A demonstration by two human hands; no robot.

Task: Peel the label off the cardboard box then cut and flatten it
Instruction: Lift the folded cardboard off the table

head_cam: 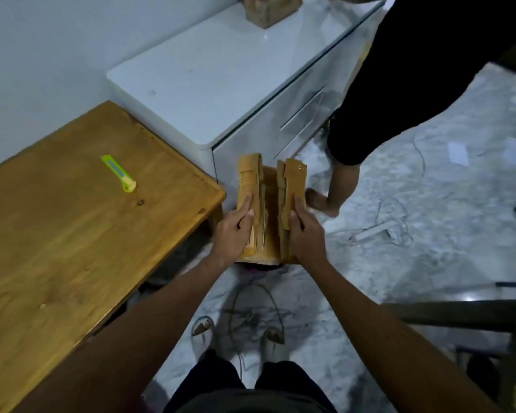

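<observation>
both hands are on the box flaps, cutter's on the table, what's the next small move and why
Probably spread the flaps wider. The left hand and right hand each hold a flap of the cardboard box, which is only partly open, while the green cutter lies untouched on the wooden table.

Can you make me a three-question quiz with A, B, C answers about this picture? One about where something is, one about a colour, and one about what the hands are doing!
1. Where is the cutter?
A. on the wooden table
B. on the floor
C. in a hand

2. What colour is the cutter?
A. red
B. green
C. black

3. What are the two hands doing?
A. hanging free
B. holding the cutter
C. holding the box flaps

Answers:
1 A: the cutter lies on the wooden table, away from both hands.
2 B: its body is bright green.
3 C: the left hand and right hand each hold a flap of the box.
</observation>
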